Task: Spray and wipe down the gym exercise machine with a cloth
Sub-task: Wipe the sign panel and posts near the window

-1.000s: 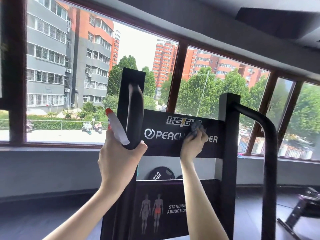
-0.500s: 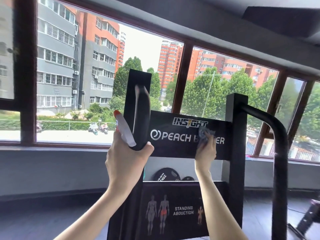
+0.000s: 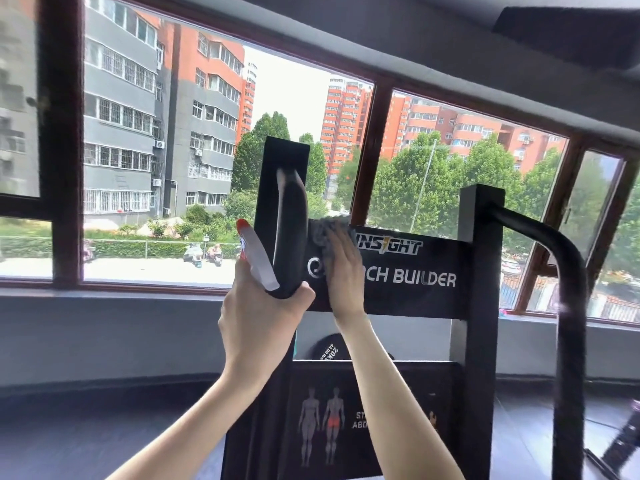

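Note:
The black exercise machine has a nameplate panel (image 3: 415, 292) between two upright posts. My right hand (image 3: 344, 278) lies flat, fingers straight, pressing a grey cloth (image 3: 325, 232) against the panel's left end, over the first letters of the lettering. My left hand (image 3: 259, 323) is raised beside it and grips a white spray bottle (image 3: 258, 261) with a red tip, its fingers also wrapped round the lower end of the machine's curved black handle (image 3: 289, 230). The bottle's lower part is hidden in my hand.
A thick black tube (image 3: 568, 306) curves down from the right post (image 3: 479, 271). Below the panel is an exercise placard (image 3: 398, 427), with a weight plate (image 3: 329, 348) behind it. Large windows (image 3: 173, 168) and a grey sill lie beyond. Another machine's frame (image 3: 620, 452) stands at lower right.
My right hand has slid the cloth leftward along the panel, from its middle to its left end, and now lies flat. My left hand keeps its grip on bottle and handle.

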`<state>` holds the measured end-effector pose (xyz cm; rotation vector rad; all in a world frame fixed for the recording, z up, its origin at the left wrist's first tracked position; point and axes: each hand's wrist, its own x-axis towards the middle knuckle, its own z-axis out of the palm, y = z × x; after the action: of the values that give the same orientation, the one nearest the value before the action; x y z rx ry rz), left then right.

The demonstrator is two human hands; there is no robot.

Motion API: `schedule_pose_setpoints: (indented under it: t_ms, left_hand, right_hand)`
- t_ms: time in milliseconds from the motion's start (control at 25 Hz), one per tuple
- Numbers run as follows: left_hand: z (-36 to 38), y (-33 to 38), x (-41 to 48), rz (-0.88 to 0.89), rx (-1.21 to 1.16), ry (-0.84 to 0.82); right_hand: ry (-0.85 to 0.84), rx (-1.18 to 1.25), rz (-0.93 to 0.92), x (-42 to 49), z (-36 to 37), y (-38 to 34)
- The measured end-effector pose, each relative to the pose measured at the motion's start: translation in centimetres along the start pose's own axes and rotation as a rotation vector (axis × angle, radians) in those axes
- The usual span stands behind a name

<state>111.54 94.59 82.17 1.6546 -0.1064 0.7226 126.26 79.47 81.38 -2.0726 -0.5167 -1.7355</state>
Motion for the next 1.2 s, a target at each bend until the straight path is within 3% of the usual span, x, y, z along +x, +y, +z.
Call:
schedule_pose_setpoints:
  t_ms: [120,320,440,520,760,880,960,1040,1200]
  left_hand:
    - [0.0,0.1,0.1,-0.010,0.000,0.007]
    - [0.0,0.0,0.1,-0.012,0.013,0.016]
    - [-0.1,0.2,-0.2,-0.008,0.014,0.015]
    - [-0.1,0.3,-0.2,-0.009,0.017,0.015]
    - [-0.1,0.3,-0.2,-0.004,0.018,0.017]
    - [0.0,0.4,-0.2,-0.003,0.027,0.015]
    - [-0.1,0.5,-0.2,-0.016,0.020,0.010]
    - [-0.2,0.6,-0.3,-0.025,0.003,0.002]
    - [-0.1,0.7,-0.4,-0.018,-0.019,0.017]
  right_hand:
    - [0.112,-0.079,0.157,-0.5,1.3,-1.4]
    - [-0.051,-0.190,-0.077,-4.1,-0.5,0.0]
    - [0.005,-0.119,0.116,0.8,0.4,-0.8]
    - [-0.057,-0.102,0.140,2.3,3.0,-2.6]
    - [-0.227,-0.108,0.041,-5.9,2.7,-2.5]
    - [-0.335,-0.145,-0.174,-9.1,0.0,-0.7]
    - [-0.347,-0.202,-0.215,-10.3,-2.0,2.0]
    - [-0.266,-0.267,-0.047,-11.5,-4.4,5.3]
    - [0.041,-0.244,0.719,-10.8,-6.5,8.9]
